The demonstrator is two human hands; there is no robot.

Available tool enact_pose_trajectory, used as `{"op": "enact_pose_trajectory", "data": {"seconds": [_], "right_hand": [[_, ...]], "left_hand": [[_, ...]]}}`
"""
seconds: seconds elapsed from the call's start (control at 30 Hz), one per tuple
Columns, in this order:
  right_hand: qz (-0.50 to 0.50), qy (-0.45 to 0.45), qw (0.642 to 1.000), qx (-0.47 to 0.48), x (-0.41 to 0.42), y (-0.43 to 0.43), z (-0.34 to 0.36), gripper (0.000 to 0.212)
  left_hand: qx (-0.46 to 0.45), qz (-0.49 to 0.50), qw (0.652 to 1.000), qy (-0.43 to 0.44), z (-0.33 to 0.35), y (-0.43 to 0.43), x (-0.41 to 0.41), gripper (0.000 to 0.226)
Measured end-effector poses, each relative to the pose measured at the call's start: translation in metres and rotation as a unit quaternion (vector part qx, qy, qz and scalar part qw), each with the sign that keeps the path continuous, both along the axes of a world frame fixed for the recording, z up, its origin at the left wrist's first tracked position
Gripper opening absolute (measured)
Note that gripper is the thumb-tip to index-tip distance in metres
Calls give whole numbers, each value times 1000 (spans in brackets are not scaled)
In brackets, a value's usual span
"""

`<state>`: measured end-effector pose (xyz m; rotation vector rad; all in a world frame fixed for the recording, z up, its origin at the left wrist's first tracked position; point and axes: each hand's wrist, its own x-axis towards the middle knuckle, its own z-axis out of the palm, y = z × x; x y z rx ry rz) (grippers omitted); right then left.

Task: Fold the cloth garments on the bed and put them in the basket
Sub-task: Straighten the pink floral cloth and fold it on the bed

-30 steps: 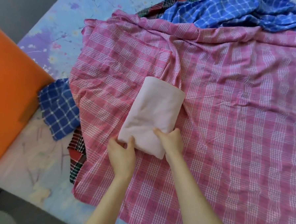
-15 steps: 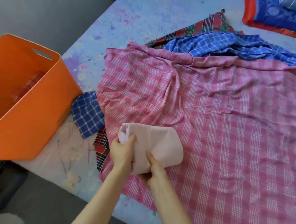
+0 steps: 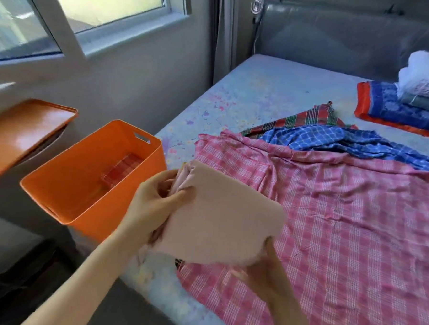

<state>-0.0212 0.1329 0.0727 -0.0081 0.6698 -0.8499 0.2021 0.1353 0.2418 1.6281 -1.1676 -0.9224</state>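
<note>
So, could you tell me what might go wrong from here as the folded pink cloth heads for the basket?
The folded pink cloth is held only at its edges: the left hand pinches loose layers at one end, so the fold could fall open in transit. The orange basket sits at the mattress edge, so a bump might tip it off. The cloth could land askew on the plaid garment inside.

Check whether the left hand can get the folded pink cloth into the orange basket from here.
Probably yes. The left hand grips the folded pink cloth right beside the orange basket, whose top is open, with only one folded plaid cloth lying inside.
</note>
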Motion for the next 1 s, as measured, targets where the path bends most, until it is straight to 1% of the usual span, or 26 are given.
{"op": "enact_pose_trajectory", "data": {"seconds": [0.07, 0.1, 0.13, 0.17, 0.2, 0.27, 0.3, 0.37, 0.4, 0.43, 0.47, 0.5, 0.53, 0.6, 0.63, 0.67, 0.73, 0.8, 0.87, 1.0], "right_hand": [[38, -28, 997, -65, 12, -7, 13, 76], [35, -54, 994, -87, 18, -12, 5, 66], [36, -70, 993, -90, 28, -15, 2, 61], [59, -64, 991, -104, 47, -19, 7, 61], [79, -42, 992, -92, 66, -22, 18, 65], [107, -59, 988, -90, 95, -29, 31, 70], [117, -32, 987, -104, 106, -33, 36, 79], [130, 22, 981, -141, 133, -46, 47, 103], [138, 33, 975, -170, 145, -51, 54, 107], [155, 46, 966, -202, 160, -56, 62, 106], [167, 92, 954, -229, 186, -63, 64, 102], [171, 153, 942, -244, 202, -65, 68, 99], [159, 233, 927, -247, 233, -72, 66, 96], [109, 388, 886, -230, 292, -83, 61, 77], [83, 445, 866, -213, 324, -90, 58, 69], [65, 488, 846, -207, 344, -94, 57, 68], [43, 555, 806, -203, 388, -106, 55, 71], [36, 608, 769, -195, 424, -118, 51, 72], [57, 656, 732, -174, 453, -128, 41, 71], [112, 749, 634, -154, 486, -144, 19, 73]], "left_hand": [[23, 16, 998, 49, 24, 3, 30, 22], [39, 23, 997, 68, 31, 3, 45, 20], [57, 25, 995, 80, 36, 2, 61, 19], [76, 27, 993, 91, 40, 3, 80, 20], [95, 26, 990, 103, 40, 3, 99, 20], [129, 24, 985, 111, 37, 2, 133, 23], [144, 29, 983, 113, 33, 1, 152, 26], [173, 45, 978, 111, 24, -6, 198, 29], [189, 52, 975, 108, 18, -11, 220, 26], [204, 57, 971, 107, 11, -16, 243, 23], [221, 53, 968, 103, 5, -25, 272, 22], [237, 45, 966, 95, -4, -32, 287, 23], [253, 30, 963, 86, -11, -45, 313, 22], [265, 23, 963, 38, -28, -69, 351, 12], [258, 27, 966, 5, -38, -85, 371, 4], [243, 36, 969, -29, -47, -98, 379, 4], [213, 42, 972, -89, -67, -127, 403, 11], [195, 45, 974, -109, -88, -150, 421, 32], [216, 52, 968, -115, -112, -164, 432, 42], [289, 68, 944, -141, -160, -166, 439, 42]]}}
